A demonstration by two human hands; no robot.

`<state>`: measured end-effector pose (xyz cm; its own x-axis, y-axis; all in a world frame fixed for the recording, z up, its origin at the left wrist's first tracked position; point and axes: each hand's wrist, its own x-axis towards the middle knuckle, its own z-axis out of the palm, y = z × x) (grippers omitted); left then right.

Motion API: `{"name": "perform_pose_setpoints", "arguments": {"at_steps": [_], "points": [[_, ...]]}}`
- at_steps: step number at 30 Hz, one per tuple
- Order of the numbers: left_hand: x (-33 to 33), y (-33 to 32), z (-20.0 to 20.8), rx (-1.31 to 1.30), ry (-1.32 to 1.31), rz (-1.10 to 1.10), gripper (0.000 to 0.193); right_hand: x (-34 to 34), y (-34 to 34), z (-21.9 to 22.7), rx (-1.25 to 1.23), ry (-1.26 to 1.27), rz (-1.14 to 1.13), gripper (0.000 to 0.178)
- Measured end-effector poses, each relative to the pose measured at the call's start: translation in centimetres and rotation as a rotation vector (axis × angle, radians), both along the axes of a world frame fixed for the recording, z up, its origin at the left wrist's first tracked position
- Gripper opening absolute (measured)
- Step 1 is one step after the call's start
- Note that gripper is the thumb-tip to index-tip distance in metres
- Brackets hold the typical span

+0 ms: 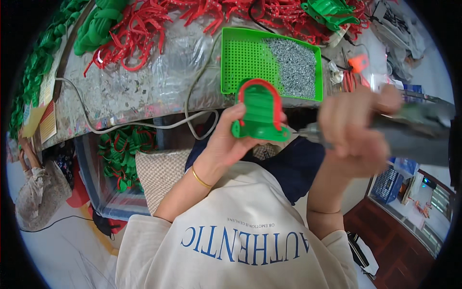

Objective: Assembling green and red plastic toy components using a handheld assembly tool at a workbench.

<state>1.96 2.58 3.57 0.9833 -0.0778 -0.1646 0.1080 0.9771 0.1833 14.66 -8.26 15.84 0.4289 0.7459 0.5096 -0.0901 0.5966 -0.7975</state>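
Note:
My left hand (226, 137) grips an arched green plastic shell (260, 113) with a red strip (276, 103) round its rim, held just in front of the table edge. Its fingers wrap the lower left side, and the part's hollow inside faces up. To the right, my right hand (353, 127) is closed round a dark power screwdriver (416, 142), both smeared by motion. The tool's thin bit points left at the lower right corner of the shell; whether it touches a screw there, I cannot tell.
A bright green perforated tray (243, 58) holds small silver screws (296, 65). Red strips (139, 36) and green shells (98, 24) are heaped behind. A grey cable (86, 115) crosses the table. Finished-looking parts (122, 154) fill a bin at left. Another person (43, 192) sits far left.

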Motion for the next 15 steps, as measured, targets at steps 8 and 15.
{"name": "perform_pose_setpoints", "arguments": {"at_steps": [8, 15], "points": [[1.0, 1.1, -1.1, -0.157, -0.05, 0.146, 0.073, 4.2, 2.3, -7.0, -0.16, -0.03, -0.65, 0.027], [1.3, 0.5, -2.8, -0.259, -0.039, 0.147, 0.074, 4.7, 3.2, -11.1, -0.26, -0.022, -0.769, 0.021]]}}
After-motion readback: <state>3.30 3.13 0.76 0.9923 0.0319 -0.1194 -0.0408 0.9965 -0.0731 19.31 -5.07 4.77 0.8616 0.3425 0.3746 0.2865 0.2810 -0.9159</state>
